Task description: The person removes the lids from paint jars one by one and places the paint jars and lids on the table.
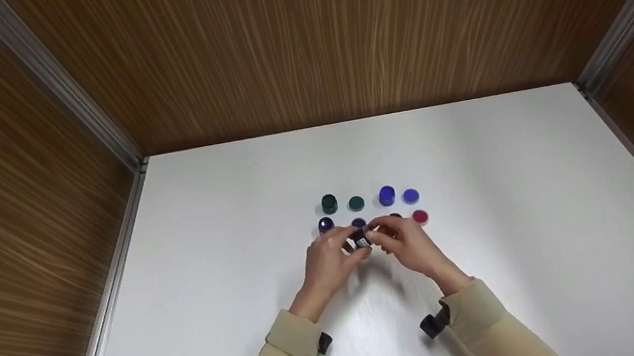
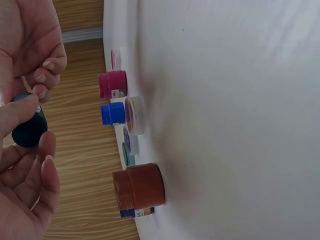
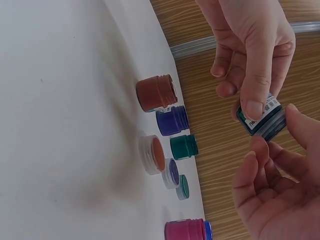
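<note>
Both hands hold one small dark paint jar [image 1: 361,240] just above the table, with a white printed label and a ridged lid. My left hand [image 1: 328,261] grips its body, a digit lying across the label [image 3: 270,107] in the right wrist view. My right hand [image 1: 411,246] pinches the ridged end between thumb and fingertips. Close behind the hands stand a brown paint jar [image 3: 156,94], a purple jar [image 3: 172,120] and a magenta jar [image 2: 113,84]. In the head view the left hand hides the brown jar.
On the white table [image 1: 207,254], a green jar [image 1: 329,203] and a blue jar [image 1: 386,195] stand in the back row, with a green lid [image 1: 356,203] and a blue lid [image 1: 411,196] beside them. A magenta lid [image 1: 420,217] lies at right. Wood-grain panels [image 1: 294,40] enclose the table.
</note>
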`<act>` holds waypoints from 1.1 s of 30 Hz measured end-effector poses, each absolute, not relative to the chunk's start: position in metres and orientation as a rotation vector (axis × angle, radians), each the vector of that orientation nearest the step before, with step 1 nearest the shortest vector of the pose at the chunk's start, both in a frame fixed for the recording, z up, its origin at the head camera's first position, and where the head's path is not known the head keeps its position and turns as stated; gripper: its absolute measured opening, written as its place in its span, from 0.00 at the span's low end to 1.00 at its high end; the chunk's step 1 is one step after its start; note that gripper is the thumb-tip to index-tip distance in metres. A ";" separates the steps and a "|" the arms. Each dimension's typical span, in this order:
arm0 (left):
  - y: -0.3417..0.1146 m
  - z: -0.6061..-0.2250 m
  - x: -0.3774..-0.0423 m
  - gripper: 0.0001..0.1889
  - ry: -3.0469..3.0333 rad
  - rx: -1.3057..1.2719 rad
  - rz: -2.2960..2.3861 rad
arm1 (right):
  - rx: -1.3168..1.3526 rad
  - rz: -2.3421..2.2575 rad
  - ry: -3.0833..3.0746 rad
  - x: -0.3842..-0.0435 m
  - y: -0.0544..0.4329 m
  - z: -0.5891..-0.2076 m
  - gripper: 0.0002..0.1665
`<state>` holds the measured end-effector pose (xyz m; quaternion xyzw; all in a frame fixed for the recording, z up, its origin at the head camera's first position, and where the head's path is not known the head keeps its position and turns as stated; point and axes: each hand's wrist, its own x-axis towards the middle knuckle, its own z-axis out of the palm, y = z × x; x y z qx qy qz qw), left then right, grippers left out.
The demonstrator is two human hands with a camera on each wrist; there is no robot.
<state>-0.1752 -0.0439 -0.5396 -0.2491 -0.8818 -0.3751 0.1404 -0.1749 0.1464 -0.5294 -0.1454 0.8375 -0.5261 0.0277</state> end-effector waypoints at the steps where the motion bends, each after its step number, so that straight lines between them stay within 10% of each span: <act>1: -0.044 -0.540 -0.175 0.17 -2.551 -0.718 -1.075 | -0.456 -1.618 2.596 -0.175 0.146 -0.529 0.15; 33: -0.045 -0.536 -0.178 0.16 -2.558 -0.565 -1.538 | -0.367 -1.633 2.534 -0.179 0.147 -0.526 0.20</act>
